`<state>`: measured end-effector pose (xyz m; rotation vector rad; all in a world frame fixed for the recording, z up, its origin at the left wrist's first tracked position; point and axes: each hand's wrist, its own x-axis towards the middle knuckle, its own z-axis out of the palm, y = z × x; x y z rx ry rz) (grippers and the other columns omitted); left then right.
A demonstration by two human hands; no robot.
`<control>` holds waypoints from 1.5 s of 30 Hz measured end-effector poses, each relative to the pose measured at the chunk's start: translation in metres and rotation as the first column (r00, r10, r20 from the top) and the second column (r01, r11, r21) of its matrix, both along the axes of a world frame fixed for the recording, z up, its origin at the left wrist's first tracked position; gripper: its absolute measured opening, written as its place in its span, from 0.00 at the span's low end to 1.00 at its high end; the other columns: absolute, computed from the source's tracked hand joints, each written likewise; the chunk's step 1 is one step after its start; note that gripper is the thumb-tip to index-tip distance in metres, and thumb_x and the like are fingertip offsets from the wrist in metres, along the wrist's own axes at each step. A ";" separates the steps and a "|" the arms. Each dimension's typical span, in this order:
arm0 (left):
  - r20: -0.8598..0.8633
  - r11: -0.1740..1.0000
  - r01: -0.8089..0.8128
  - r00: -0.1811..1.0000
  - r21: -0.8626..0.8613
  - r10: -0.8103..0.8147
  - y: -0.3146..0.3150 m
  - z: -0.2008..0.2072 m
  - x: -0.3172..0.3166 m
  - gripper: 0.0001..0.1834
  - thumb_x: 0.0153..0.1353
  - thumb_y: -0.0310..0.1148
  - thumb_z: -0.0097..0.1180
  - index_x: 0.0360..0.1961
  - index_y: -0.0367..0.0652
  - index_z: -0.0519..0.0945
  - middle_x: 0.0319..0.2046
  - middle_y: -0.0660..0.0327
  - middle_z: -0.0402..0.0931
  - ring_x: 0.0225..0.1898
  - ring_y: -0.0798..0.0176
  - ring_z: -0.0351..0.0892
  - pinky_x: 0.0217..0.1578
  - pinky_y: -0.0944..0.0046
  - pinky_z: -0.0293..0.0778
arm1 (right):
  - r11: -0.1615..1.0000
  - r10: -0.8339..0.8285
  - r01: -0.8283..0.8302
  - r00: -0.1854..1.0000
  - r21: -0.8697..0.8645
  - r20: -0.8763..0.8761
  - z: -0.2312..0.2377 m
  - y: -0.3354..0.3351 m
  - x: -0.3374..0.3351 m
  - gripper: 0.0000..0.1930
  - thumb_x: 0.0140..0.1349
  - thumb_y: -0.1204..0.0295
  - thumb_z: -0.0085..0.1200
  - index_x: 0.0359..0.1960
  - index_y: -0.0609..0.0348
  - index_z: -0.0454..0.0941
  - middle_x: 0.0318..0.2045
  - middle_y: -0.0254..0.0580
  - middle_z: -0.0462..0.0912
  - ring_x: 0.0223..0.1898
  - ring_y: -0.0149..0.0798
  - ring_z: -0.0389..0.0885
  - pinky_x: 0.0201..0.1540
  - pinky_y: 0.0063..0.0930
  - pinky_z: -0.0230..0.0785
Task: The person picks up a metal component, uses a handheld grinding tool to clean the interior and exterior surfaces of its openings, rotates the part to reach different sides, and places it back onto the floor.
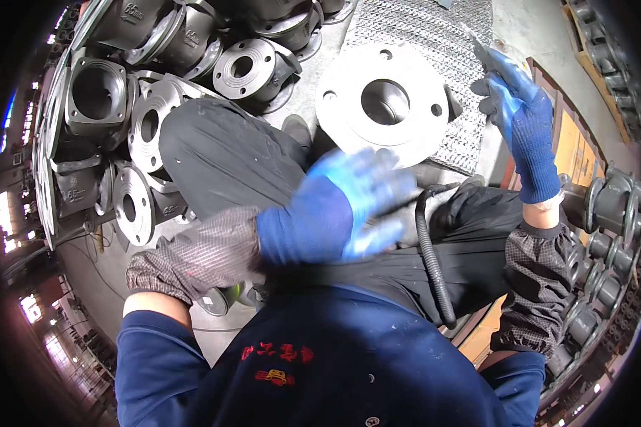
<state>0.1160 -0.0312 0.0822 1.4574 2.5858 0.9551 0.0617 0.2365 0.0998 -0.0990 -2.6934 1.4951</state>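
The blurred left hand (pixel 356 203) is spread by the metal ring's (pixel 347 114) near edge; right hand (pixel 511 92) right of it, grip unclear.

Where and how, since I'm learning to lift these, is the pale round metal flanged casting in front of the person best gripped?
Probably by the casting's outer rim, approached from left and right together: its flat, round face points upward and its edge looks exposed.

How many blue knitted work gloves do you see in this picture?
2: the left-hand glove, blurred, below the pale round metal flange; the right-hand glove, to the right of that flange.
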 end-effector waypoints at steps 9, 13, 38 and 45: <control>-0.104 0.968 -0.209 0.975 -0.142 0.196 0.007 -0.007 0.012 0.27 0.49 0.42 0.62 0.48 0.36 0.76 0.45 0.47 0.75 0.47 0.43 0.74 0.51 0.47 0.67 | 0.994 0.083 -0.062 0.963 0.089 -0.256 -0.032 0.015 -0.001 0.16 0.67 0.72 0.45 0.55 0.59 0.73 0.44 0.40 0.82 0.38 0.30 0.82 0.38 0.22 0.73; 0.360 0.961 0.224 0.893 0.162 -0.269 0.005 0.020 -0.009 0.08 0.53 0.35 0.57 0.34 0.45 0.80 0.34 0.59 0.81 0.35 0.57 0.82 0.37 0.58 0.76 | 0.980 -0.072 0.067 0.997 -0.185 -0.019 -0.035 0.022 0.000 0.16 0.68 0.68 0.45 0.54 0.56 0.74 0.39 0.37 0.82 0.37 0.24 0.81 0.28 0.13 0.68; 0.753 0.933 -0.357 0.625 0.044 0.204 0.058 0.001 -0.101 0.25 0.59 0.50 0.57 0.40 0.33 0.80 0.18 0.63 0.74 0.19 0.75 0.72 0.22 0.72 0.70 | 0.996 -0.091 0.088 0.982 0.031 0.164 -0.077 0.042 -0.010 0.20 0.64 0.58 0.48 0.48 0.60 0.78 0.33 0.40 0.82 0.33 0.29 0.78 0.37 0.22 0.70; 0.369 0.982 -0.062 0.930 0.177 -0.008 0.068 -0.010 -0.104 0.14 0.58 0.29 0.58 0.46 0.45 0.79 0.37 0.51 0.79 0.32 0.57 0.81 0.32 0.65 0.77 | 0.911 0.173 -0.202 0.979 0.359 0.110 -0.070 0.050 0.001 0.17 0.59 0.76 0.45 0.51 0.67 0.73 0.36 0.46 0.77 0.36 0.40 0.79 0.38 0.26 0.72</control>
